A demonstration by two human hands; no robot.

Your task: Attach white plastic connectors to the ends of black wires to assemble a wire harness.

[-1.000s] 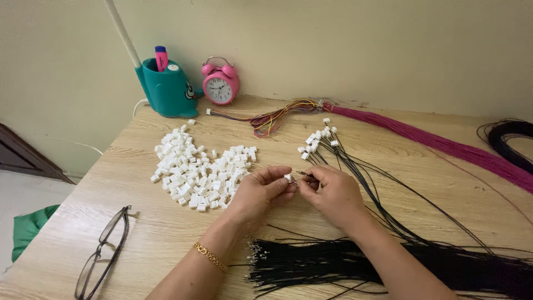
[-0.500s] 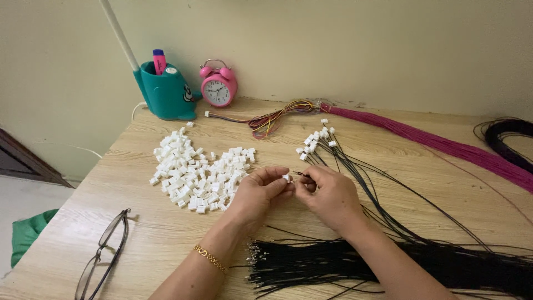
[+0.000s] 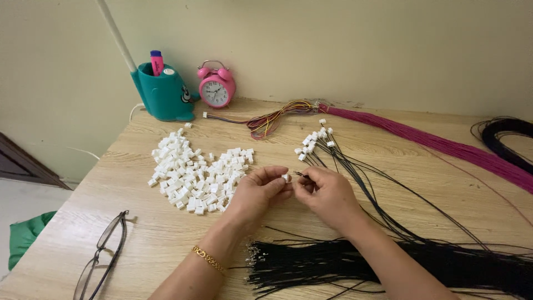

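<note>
Bench (image 3: 388, 166) of pale wood grain fills the view, pushed up against a plain cream wall, and both hands are at work right in the middle of it. The left hand (image 3: 256, 193) has its fingers pressed together on a small white connector (image 3: 285, 178), thumb and forefinger pinching it. The right hand (image 3: 327, 194) meets it from the other side, fingers pinched on the end of a thin black wire (image 3: 300, 174), tip just beside the connector. A gold bracelet (image 3: 210, 259) sits on the left wrist.

Just left of the hands lies a heap of loose white connectors (image 3: 194, 175), spread across the wood. Beyond the right hand, black wires already fitted with white ends (image 3: 314, 139) fan out toward the wall. A thick bundle of black wires (image 3: 344, 264) lies along the near edge under the forearms.

Back by the wall: a teal pen holder (image 3: 164, 94) with a pink marker in it, a pink alarm clock (image 3: 216, 86) just beside it, a bundle of mixed-colour wires (image 3: 275, 118), and a long magenta wire bundle (image 3: 433, 141) running off right. A coil of black cable (image 3: 508, 136) sits at the far right. Folded glasses (image 3: 102, 253) rest near the left edge, and below the bench a bit of green cloth (image 3: 25, 236) shows on the floor.
</note>
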